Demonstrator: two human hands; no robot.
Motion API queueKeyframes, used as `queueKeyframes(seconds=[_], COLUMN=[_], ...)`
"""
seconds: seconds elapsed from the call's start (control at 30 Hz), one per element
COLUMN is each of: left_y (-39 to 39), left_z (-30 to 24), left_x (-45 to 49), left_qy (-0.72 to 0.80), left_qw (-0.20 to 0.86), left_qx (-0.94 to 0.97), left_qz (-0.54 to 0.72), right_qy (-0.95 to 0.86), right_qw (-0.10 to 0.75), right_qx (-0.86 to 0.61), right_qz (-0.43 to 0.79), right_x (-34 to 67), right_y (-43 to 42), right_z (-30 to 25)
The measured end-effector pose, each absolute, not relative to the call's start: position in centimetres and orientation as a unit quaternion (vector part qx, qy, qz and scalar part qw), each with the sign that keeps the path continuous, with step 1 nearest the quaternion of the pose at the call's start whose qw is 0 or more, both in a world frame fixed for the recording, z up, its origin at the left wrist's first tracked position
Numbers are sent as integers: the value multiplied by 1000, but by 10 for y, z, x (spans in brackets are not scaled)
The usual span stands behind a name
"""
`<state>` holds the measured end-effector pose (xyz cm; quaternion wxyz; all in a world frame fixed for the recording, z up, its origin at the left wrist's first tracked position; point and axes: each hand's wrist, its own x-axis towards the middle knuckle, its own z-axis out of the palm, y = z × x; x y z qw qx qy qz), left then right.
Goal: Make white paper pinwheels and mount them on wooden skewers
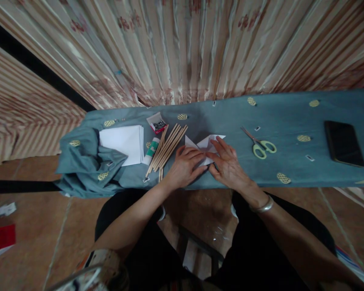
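Looking down through the head camera, I find the folded white paper (205,143) on the cloth-covered bench (286,121), between my left hand (185,165) and right hand (229,165), which partly hide it. Each grip touches the paper; whether either is clamped on it, I cannot tell. Crowding my left hand, wooden sticks (169,148) lie crossed just beside it, with a green-and-white tube (152,149) and a small open box (158,123) next to them. Farther left, rumpled cloth (85,161) laps over a paper stack (121,138). Green-handled scissors (259,146) sit near my right hand, a dark phone (344,143) well apart beyond.
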<state>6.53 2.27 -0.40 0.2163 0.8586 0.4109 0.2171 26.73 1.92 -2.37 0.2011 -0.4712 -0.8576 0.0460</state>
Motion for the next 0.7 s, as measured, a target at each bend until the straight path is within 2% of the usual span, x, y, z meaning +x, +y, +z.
queueKeyframes(seconds=[0.23, 0.47, 0.53, 0.7], left_y=[30, 31, 32, 24], left_z=[-3, -4, -6, -6], left_x=[40, 26, 27, 44], left_qy=[494, 536, 532, 463], left_qw=[215, 320, 382, 659], left_qx=[790, 683, 629, 339], left_qz=[292, 380, 419, 487], right_qy=[-862, -836, -827, -809], right_qw=[206, 247, 265, 299], right_qx=[-461, -481, -485, -488], right_qz=[36, 88, 103, 129], right_x=[271, 271, 273, 277], right_y=[24, 28, 30, 31], right_z=[-26, -27, -27, -24])
